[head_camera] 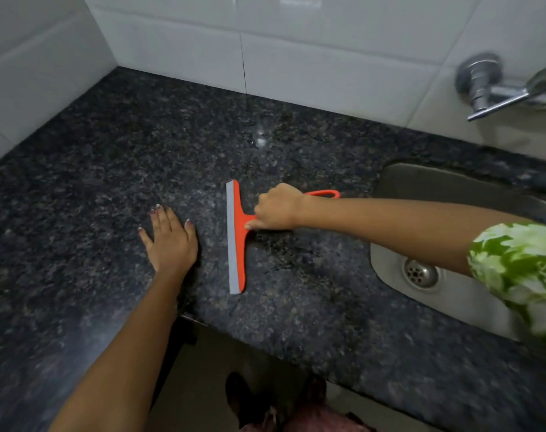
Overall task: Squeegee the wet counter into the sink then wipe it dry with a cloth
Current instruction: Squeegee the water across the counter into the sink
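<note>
So the orange squeegee (236,236) is lying on the dark granite tabletop (296,307), a bit left of the sink (452,294), blade facing away from it. Right hand (277,208) is wrapped around its handle. Left hand (168,241) sits flat on the tabletop, fingers spread, further from the sink than the blade.

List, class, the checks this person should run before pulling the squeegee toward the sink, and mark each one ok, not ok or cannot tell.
1. Right hand grips the orange squeegee by its handle: ok.
2. Grey blade edge lies on the granite counter: ok, as far as the view shows.
3. Path from blade to sink free of objects: ok.
4. Left hand flat on the counter, on the far side of the blade from the sink: ok.
5. Drain unblocked: ok.
6. Drying cloth within reach: cannot tell, none in view.
</note>
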